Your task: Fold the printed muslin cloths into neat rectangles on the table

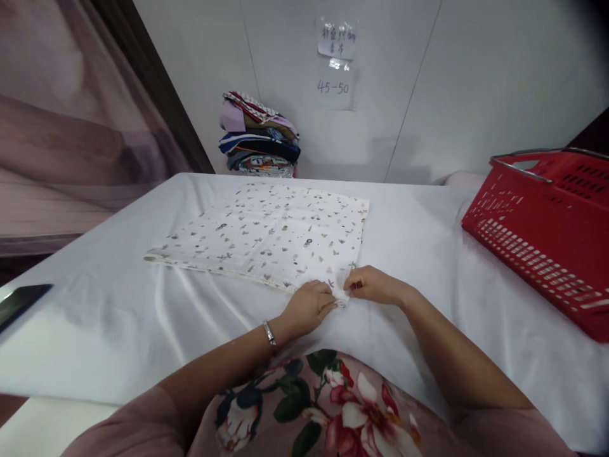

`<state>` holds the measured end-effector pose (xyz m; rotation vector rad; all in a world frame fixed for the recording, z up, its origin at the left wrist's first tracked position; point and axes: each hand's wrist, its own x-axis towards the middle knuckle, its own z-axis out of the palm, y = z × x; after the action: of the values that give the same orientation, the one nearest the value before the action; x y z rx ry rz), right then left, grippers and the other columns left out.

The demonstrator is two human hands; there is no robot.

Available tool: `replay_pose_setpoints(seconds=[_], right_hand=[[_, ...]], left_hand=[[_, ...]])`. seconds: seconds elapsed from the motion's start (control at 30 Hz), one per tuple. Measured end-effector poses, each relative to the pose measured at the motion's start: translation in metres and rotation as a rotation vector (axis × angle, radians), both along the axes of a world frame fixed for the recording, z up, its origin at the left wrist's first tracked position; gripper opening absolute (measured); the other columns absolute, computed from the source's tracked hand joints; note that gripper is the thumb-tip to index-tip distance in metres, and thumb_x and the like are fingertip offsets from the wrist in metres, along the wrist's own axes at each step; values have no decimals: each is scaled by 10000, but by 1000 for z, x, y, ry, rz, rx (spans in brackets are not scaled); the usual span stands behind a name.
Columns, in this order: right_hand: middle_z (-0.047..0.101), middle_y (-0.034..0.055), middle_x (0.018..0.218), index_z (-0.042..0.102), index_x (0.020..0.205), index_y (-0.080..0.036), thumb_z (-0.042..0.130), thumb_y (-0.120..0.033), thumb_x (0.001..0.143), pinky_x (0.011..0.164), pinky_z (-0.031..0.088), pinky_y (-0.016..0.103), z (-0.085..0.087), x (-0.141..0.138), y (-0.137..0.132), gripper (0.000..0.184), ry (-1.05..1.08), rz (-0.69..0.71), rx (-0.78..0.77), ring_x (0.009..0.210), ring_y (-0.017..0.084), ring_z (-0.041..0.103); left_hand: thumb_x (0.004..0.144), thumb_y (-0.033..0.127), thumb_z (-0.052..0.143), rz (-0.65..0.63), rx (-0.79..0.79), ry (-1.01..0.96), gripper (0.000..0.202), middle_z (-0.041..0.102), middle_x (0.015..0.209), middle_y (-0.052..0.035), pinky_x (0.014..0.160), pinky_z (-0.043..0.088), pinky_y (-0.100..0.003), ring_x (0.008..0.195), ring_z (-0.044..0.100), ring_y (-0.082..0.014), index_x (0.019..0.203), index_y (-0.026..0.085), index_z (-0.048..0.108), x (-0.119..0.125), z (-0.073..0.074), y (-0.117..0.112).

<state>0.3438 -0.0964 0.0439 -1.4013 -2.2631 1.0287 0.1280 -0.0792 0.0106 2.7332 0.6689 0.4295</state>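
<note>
A white cloth printed with small grey and green motifs lies folded in layers on the white-covered table. Its near right corner is between my two hands. My left hand is closed on the near edge beside that corner, wearing a silver bracelet at the wrist. Just to the right, my right hand pinches the cloth's right edge close to the same corner. The fingertips of both hands are partly hidden.
A red plastic basket with a metal handle stands at the right. Behind the table's far edge rises a stack of folded fabrics. A dark flat object rests at the left edge. Handwritten papers hang on the wall, and a pinkish curtain hangs at left.
</note>
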Motion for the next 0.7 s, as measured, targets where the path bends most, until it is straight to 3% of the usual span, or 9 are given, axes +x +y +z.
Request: replay_pose_setpoints(seconds=[0.13,0.33,0.5,0.7], right_hand=[[577,-27,679,671,871,-204,581,-157,695,553,350,208,4,1,-3,203,-34,-45,-105,612,108,485],[534,-42,622,671,862,-200,571,-250,745,527,328,199,-5,-3,-3,162,74,-13,-161,568,89,444],[527,-35,607,682,882,-186,524,-211,744,481,341,189,-10,1,0,212,207,-62,-346,522,80,424],[556,-26,612,712,888,-192,536,-188,723,481,357,187,-12,4,2,241,243,-52,-367,525,82,444]], left_hand=[[873,246,483,67,-145,-92,202,589,789,-29,717,412,-276,785,525,-148,744,174,621,1,1,2],[864,224,466,148,-320,-195,199,570,769,-5,692,414,-240,772,533,-128,713,178,587,3,4,2],[874,216,461,122,-317,-216,180,559,770,-8,706,417,-245,780,525,-132,741,174,574,1,4,3],[893,223,433,50,-231,-191,159,576,858,-39,770,426,-283,853,516,-157,848,178,578,-2,0,3]])
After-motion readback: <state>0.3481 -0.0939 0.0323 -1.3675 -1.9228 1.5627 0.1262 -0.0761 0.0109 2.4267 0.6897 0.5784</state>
